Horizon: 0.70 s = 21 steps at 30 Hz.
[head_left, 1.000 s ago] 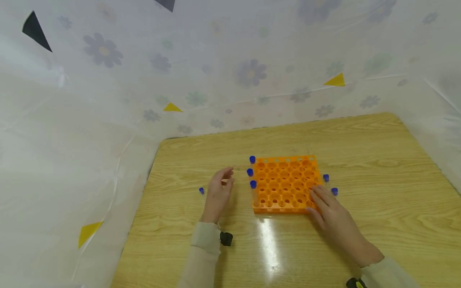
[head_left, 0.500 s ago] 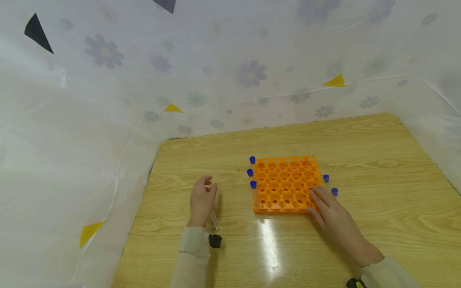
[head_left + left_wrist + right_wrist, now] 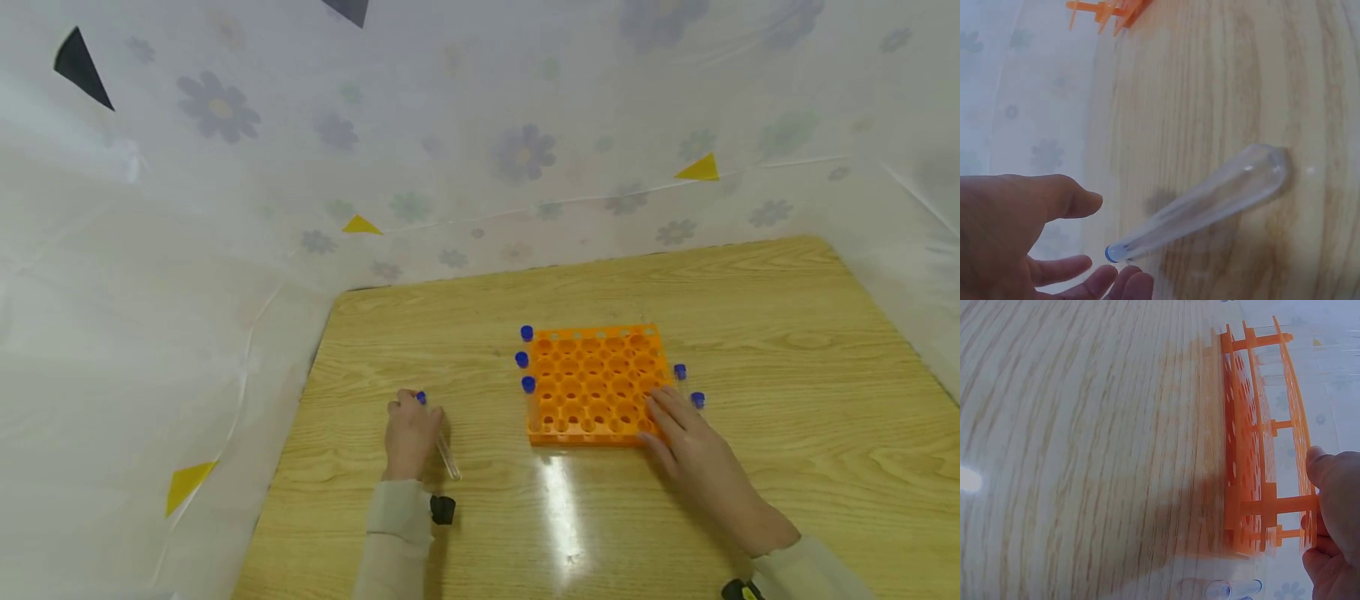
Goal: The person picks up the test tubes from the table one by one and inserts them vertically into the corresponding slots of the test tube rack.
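Observation:
My left hand (image 3: 410, 437) is over a clear test tube (image 3: 447, 458) with a blue cap (image 3: 421, 398), which lies on the table at the left. In the left wrist view, thumb and fingers (image 3: 1104, 281) are spread apart, fingertips right by the cap end of the tube (image 3: 1210, 197). My right hand (image 3: 697, 454) grips the front right corner of an orange test tube rack (image 3: 592, 440). The right wrist view has its thumb and fingers (image 3: 1319, 562) around the edge of the rack's top plate (image 3: 1297, 412).
Along the rack's left side stand 3 tubes with blue caps (image 3: 528, 384). Beyond its right side are two more blue-capped tubes (image 3: 698, 400). The wood-grain table (image 3: 787, 333) meets a flower-patterned white sheet (image 3: 450, 167) at the back and left.
My left hand has moved left and down from beside the rack to the lying tube, its fingers reaching around the cap. The right hand and rack have stayed put.

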### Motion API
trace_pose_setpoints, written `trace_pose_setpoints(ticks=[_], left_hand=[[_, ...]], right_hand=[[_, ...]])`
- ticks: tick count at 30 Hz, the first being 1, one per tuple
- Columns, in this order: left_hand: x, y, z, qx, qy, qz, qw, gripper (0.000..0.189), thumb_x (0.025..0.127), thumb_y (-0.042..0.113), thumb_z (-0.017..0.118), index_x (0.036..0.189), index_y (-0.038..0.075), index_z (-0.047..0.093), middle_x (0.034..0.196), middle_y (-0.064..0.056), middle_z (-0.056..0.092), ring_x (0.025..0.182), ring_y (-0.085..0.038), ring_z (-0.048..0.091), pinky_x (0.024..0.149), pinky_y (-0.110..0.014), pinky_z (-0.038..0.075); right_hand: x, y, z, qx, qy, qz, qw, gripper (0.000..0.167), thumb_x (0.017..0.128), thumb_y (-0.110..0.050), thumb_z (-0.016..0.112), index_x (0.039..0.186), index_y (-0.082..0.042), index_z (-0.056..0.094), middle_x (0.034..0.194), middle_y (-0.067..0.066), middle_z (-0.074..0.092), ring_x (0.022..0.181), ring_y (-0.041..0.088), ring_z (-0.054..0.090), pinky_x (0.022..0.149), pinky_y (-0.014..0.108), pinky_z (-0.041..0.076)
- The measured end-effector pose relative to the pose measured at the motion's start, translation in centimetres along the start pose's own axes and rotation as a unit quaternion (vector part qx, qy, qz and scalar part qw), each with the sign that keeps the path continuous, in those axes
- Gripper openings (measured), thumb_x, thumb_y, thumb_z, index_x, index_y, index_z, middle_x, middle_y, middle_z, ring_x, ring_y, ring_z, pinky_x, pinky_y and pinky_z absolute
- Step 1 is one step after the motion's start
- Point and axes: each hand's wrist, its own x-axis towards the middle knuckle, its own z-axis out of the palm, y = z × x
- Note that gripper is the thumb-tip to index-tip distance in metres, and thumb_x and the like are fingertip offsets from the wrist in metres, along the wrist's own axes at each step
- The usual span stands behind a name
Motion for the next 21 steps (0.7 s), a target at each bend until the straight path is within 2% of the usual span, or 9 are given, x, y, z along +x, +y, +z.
trace_pose_setpoints(ticks=[3, 8, 12, 21], left_hand=[[-0.26, -0.09, 0.08, 0.012, -0.01, -0.009, 0.9998, 0.051, 0.092, 0.022, 0.067, 0.12, -0.013, 0.044, 0.103, -0.03, 0.053, 0.077, -0.034, 0.06, 0.058, -0.042, 0.057], [-0.52, -0.24, 0.33, 0.005, -0.035, -0.031, 0.9989, 0.05, 0.087, 0.021, 0.069, 0.114, -0.012, 0.042, 0.099, -0.028, 0.05, 0.071, -0.033, 0.057, 0.055, -0.041, 0.054], [-0.61, -0.24, 0.51, -0.005, -0.044, -0.038, 0.9983, 0.049, 0.083, 0.017, 0.07, 0.112, -0.011, 0.044, 0.099, -0.026, 0.048, 0.072, -0.032, 0.055, 0.057, -0.039, 0.052], [-0.62, -0.1, 0.78, -0.012, -0.054, -0.042, 0.9976, 0.051, 0.083, 0.012, 0.072, 0.117, -0.013, 0.044, 0.103, -0.029, 0.048, 0.077, -0.035, 0.057, 0.061, -0.039, 0.055]], right_hand=[[-0.02, 0.0, 0.01, 0.0, 0.002, -0.002, 1.0, 0.052, 0.082, -0.011, 0.078, 0.125, 0.012, 0.061, 0.138, 0.027, 0.055, 0.126, 0.046, 0.052, 0.103, 0.055, 0.045], [-0.06, 0.03, 0.03, 0.0, 0.008, -0.007, 0.9999, 0.05, 0.084, -0.012, 0.077, 0.124, 0.012, 0.061, 0.137, 0.027, 0.055, 0.126, 0.046, 0.053, 0.105, 0.053, 0.044], [-0.02, 0.05, 0.04, 0.0, 0.009, -0.01, 0.9999, 0.05, 0.084, -0.013, 0.077, 0.124, 0.013, 0.061, 0.136, 0.027, 0.055, 0.126, 0.046, 0.053, 0.104, 0.053, 0.044], [0.04, 0.03, 0.01, 0.002, 0.006, -0.002, 1.0, 0.051, 0.083, -0.013, 0.077, 0.124, 0.012, 0.061, 0.137, 0.027, 0.055, 0.126, 0.046, 0.052, 0.107, 0.052, 0.043]])
